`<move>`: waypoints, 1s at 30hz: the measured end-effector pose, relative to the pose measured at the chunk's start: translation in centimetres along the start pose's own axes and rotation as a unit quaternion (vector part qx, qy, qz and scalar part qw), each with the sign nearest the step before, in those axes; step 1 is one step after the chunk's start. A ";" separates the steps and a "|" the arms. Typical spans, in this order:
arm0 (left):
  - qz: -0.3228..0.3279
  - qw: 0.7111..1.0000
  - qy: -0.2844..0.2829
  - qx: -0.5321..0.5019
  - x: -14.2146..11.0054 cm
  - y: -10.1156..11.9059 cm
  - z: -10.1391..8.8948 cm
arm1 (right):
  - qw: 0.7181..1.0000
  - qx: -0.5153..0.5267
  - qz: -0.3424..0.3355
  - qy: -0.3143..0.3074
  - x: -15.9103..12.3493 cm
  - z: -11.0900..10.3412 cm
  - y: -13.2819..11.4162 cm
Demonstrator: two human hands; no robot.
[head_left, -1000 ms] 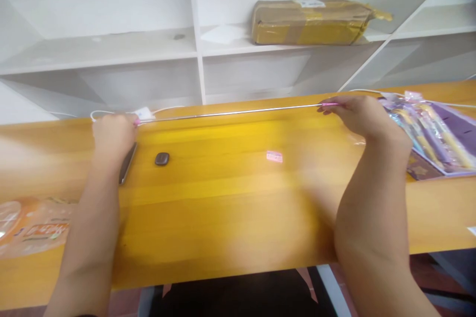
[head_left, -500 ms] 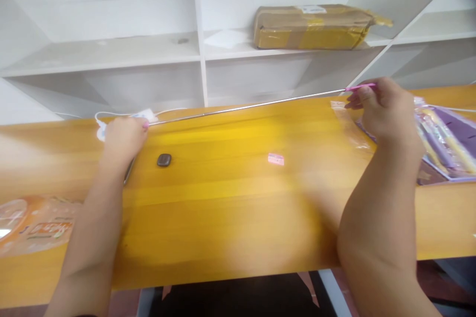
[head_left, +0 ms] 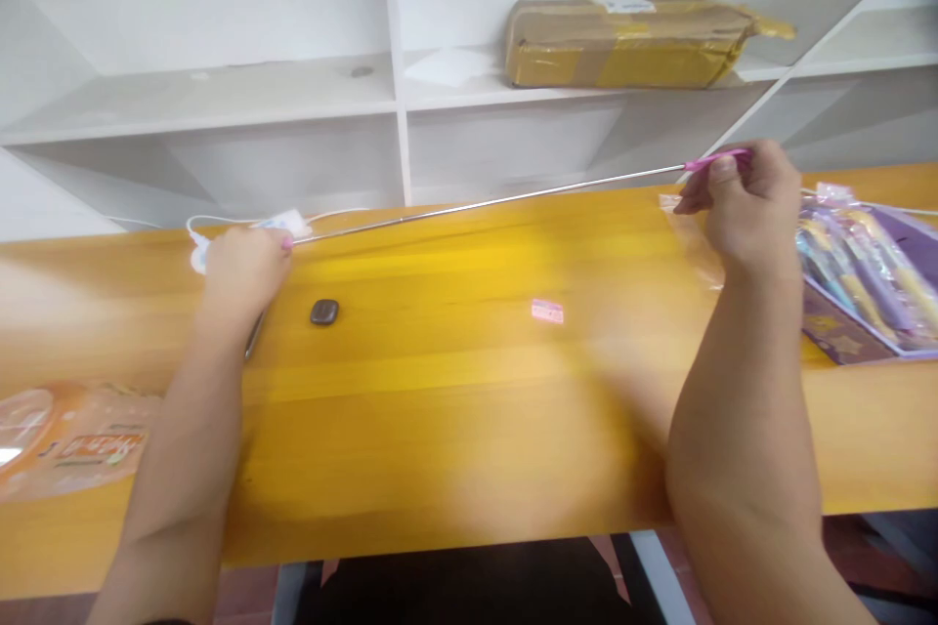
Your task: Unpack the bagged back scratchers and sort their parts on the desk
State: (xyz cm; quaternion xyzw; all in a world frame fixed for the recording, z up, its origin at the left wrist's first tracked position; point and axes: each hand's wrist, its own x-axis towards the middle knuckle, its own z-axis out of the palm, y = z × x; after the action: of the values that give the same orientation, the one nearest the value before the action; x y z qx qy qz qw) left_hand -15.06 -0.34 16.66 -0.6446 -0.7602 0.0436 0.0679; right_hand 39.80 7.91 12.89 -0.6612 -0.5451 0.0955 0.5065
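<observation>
A long thin silver telescopic rod (head_left: 476,205) stretches between my hands above the wooden table, rising slightly toward the right. Its pink handle (head_left: 700,162) is pinched between the thumb and fingers of my right hand (head_left: 754,205). At the other end, my left hand (head_left: 245,266) is closed round the rod, a bit of pink showing by the fingertips; the grip itself is mostly hidden. Beneath the left wrist lies a dark slim object (head_left: 253,336), partly covered. A small dark rounded case (head_left: 324,312) rests to the right of it.
A pink label (head_left: 547,312) lies mid-table (head_left: 410,469). Right of my right arm is a purple box (head_left: 842,337) with wrapped pens (head_left: 872,273). An orange-printed plastic package (head_left: 80,444) lies left; a white charger and cable (head_left: 199,254) sit behind my left hand. A taped carton (head_left: 630,44) occupies the shelf.
My right hand has shifted slightly up and left and turned a little, showing more of the pink handle. The left hand keeps its hold. The view has moved slightly.
</observation>
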 end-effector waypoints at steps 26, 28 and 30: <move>0.121 0.991 -0.057 0.005 -3.2 9.3 3.9 | 0.887 -0.061 -0.262 -0.375 -17.5 14.4 -12.3; 0.118 0.991 -0.060 0.002 -3.3 9.2 3.8 | 0.888 -0.049 -0.260 -0.376 -17.7 14.6 -12.3; 0.117 0.991 -0.064 0.000 -3.3 9.2 3.7 | 0.887 -0.044 -0.258 -0.380 -17.8 14.6 -12.2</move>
State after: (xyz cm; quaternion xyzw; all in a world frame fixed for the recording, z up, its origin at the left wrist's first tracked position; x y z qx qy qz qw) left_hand -6.19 -2.03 11.42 -0.7248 -0.6827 0.0920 0.0135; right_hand 15.39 0.32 7.90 -0.4320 -0.8510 0.1809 0.2376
